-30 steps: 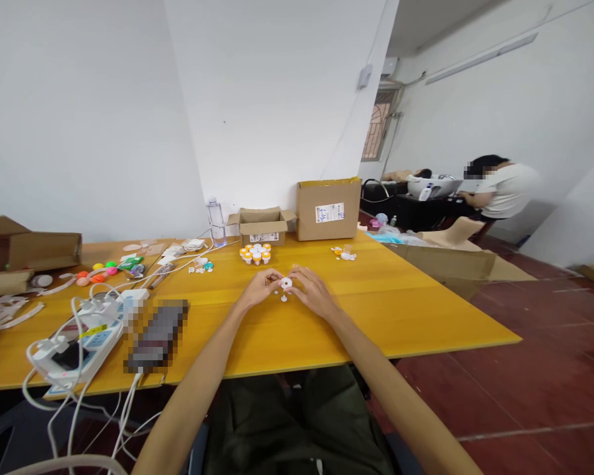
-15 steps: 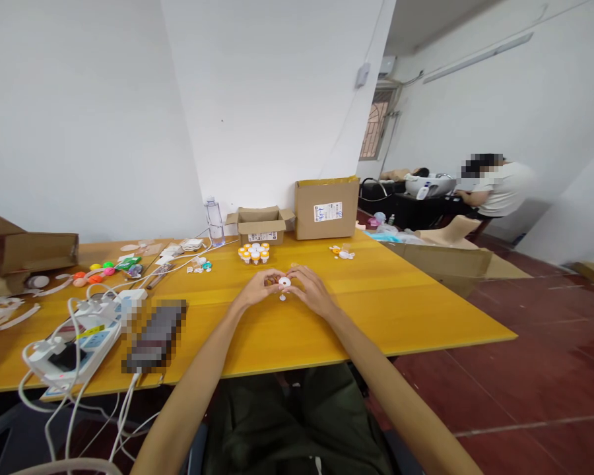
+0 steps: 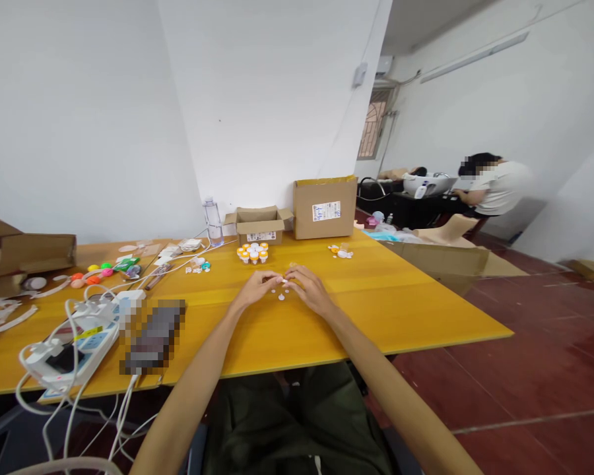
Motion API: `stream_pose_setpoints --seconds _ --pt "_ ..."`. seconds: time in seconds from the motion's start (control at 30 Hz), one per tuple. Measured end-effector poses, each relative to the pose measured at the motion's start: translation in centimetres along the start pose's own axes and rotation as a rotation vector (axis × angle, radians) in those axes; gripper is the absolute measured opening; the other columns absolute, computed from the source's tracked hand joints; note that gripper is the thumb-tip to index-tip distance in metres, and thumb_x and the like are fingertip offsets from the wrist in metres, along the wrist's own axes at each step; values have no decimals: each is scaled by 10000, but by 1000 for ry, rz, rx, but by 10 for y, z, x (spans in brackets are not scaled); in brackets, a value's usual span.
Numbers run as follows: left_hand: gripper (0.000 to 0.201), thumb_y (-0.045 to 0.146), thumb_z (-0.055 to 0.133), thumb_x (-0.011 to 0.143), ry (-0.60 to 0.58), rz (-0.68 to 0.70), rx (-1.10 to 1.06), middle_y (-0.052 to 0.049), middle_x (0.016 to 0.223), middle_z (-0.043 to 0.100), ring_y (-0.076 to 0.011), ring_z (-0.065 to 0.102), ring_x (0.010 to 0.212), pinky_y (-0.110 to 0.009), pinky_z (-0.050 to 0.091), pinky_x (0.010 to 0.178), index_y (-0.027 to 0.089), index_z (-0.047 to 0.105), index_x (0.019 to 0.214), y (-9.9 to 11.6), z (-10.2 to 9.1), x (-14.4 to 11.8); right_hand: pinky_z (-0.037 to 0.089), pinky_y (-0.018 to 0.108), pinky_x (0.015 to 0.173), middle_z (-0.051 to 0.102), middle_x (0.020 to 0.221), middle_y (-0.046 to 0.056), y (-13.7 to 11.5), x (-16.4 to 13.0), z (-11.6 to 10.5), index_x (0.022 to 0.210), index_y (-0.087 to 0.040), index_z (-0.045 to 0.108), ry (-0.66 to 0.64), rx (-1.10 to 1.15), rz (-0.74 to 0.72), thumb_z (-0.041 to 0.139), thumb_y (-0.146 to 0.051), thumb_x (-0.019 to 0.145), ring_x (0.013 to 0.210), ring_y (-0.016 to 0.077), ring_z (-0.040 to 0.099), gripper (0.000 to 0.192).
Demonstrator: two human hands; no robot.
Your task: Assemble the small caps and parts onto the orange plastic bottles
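Right now both hands meet fingertip to fingertip over small white parts (image 3: pixel 280 296) on the yellow table (image 3: pixel 376 310). Left hand (image 3: pixel 254 288) and right hand (image 3: pixel 311 290) have their fingers curled; whether either pinches a piece I cannot tell. Best to keep the wrists resting and work slowly.

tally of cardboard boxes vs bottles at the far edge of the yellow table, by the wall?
Open small cardboard box: 1
Closed larger cardboard box: 1
Clear water bottle: 1
Total: 3
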State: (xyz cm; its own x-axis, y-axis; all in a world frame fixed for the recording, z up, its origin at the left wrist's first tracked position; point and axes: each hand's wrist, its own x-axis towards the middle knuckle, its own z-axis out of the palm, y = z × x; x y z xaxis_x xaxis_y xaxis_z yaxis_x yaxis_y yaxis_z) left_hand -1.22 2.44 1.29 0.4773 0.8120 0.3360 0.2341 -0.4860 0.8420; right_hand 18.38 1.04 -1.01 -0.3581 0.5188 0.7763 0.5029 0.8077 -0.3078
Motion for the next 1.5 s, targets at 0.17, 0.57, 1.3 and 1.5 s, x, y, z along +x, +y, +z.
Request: stream_pose_setpoints --seconds 0.17,0.57,1.3,1.5 --pt "455 566 587 842 44 1 12 2 619 630 -132 542 606 -248 424 615 149 716 710 0 0 1 529 353 845 672 950 65 0 0 1 900 -256 651 -16 -5 0 474 -317 1001 948 214 640 213" --pt "369 529 652 807 37 -42 -53 5 628 640 -153 599 648 -274 482 692 172 679 718 2 -2 0 525 376 858 674 957 69 2 -2 2 950 -261 661 -19 -60 77 441 -250 993 964 231 637 225" --pt "418 508 814 649 18 -123 -192 -43 808 702 -147 628 743 -289 479 752 157 590 679 -1 -3 -1 518 364 847 680 942 55 8 -4 5 884 -247 654 -105 -67 88 530 -200 940 913 208 635 144" --pt "405 495 820 643 22 -109 -205 -70 937 719 -160 640 823 -298 481 804 157 607 711 -1 -4 -1 521 382 883 672 1004 64 5 -4 4 893 -227 682 -216 -61 58 589 -127 887 973 208 639 137"
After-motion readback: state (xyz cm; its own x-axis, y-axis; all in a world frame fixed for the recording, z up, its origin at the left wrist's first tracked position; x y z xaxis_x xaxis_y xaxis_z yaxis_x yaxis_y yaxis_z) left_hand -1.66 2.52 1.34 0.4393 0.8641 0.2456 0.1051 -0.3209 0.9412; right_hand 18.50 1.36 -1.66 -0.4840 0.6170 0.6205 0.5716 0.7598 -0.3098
